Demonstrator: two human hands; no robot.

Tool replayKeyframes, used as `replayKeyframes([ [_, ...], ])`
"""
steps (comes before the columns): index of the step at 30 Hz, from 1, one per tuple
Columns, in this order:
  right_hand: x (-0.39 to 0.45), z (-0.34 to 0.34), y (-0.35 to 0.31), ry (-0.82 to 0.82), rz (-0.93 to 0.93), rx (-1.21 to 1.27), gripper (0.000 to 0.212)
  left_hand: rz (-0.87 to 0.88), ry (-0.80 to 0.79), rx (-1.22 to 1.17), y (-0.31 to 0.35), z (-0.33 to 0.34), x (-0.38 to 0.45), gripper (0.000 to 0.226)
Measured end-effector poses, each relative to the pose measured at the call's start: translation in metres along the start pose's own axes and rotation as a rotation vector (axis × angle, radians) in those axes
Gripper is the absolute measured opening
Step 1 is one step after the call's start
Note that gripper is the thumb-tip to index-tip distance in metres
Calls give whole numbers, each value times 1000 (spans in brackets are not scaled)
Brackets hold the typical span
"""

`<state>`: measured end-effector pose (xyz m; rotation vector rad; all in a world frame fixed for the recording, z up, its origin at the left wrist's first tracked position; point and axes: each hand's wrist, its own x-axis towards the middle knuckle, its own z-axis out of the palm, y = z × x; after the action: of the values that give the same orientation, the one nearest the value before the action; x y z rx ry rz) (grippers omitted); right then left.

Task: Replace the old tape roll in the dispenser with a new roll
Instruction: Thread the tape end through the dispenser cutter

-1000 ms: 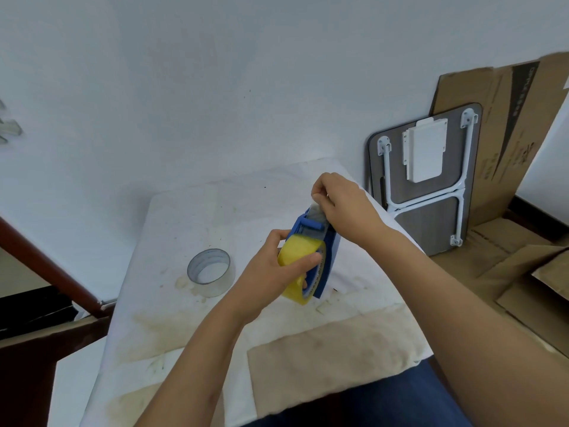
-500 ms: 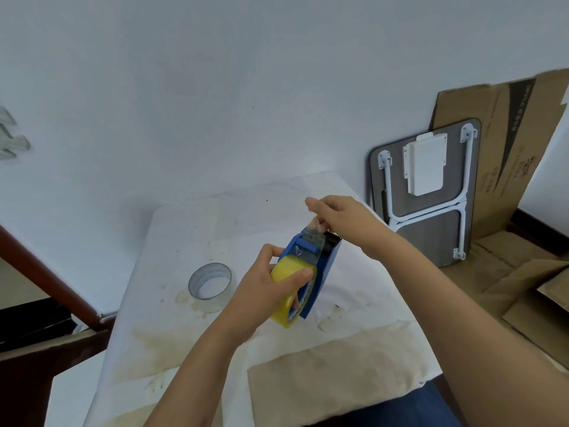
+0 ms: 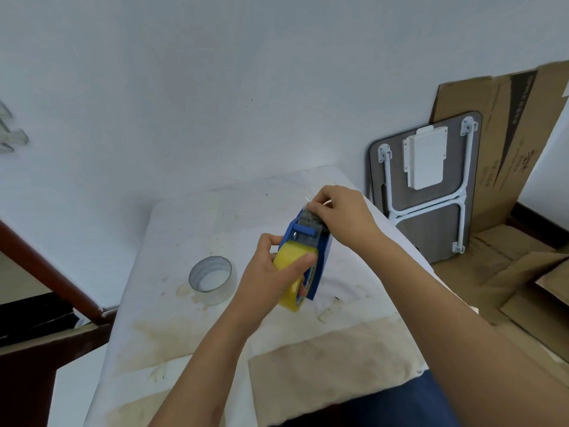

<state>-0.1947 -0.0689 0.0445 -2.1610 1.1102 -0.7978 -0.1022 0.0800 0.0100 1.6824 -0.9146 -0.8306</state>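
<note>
My left hand [image 3: 271, 272] grips a blue tape dispenser [image 3: 320, 254] with a yellow tape roll [image 3: 292, 266] mounted in it, held above the table. Thumb and fingers wrap the yellow roll. My right hand [image 3: 341, 214] pinches the clear tape end [image 3: 308, 200] at the dispenser's top, near the blade end. A nearly used-up clear tape roll [image 3: 211, 278] stands on the table to the left of the dispenser.
The table [image 3: 191, 229] has a stained white cloth and a tan patch [image 3: 323, 365] near me. A folded lap desk [image 3: 428, 186] and cardboard sheets [image 3: 511, 143] lean on the wall at the right. A brown rail [image 3: 46, 272] runs at the left.
My right hand has shifted at the dispenser's top, now pinching the tape end there. The left hand keeps its grip on the roll and dispenser. The view has tilted a little.
</note>
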Motion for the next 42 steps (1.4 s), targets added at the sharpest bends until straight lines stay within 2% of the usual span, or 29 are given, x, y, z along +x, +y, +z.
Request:
replayKeyframes([
  [9,-2,5,5,76,-7,-13,21,-12,-51,-10,-3,-3,-4,47],
  [18,-2,5,9,65,1,27,20,5,-216,-140,-16,-9,-2,54],
  [24,-1,9,7,70,37,90,21,9,-224,-179,-21,-11,0,46],
  [27,0,9,12,18,128,191,18,2,-228,-195,-18,-13,0,40],
  [31,1,10,21,-102,330,475,18,-8,-238,-186,-19,-18,0,40],
  [35,-1,11,20,-190,389,634,9,-9,-245,-188,-22,-20,1,46],
  [38,-2,7,21,-224,477,772,18,-1,-260,-215,-21,-24,1,50],
  [40,0,4,21,-321,497,816,13,2,-279,-240,-21,-26,2,49],
  [42,-1,3,22,-401,476,841,25,11,-285,-269,-22,-27,2,47],
])
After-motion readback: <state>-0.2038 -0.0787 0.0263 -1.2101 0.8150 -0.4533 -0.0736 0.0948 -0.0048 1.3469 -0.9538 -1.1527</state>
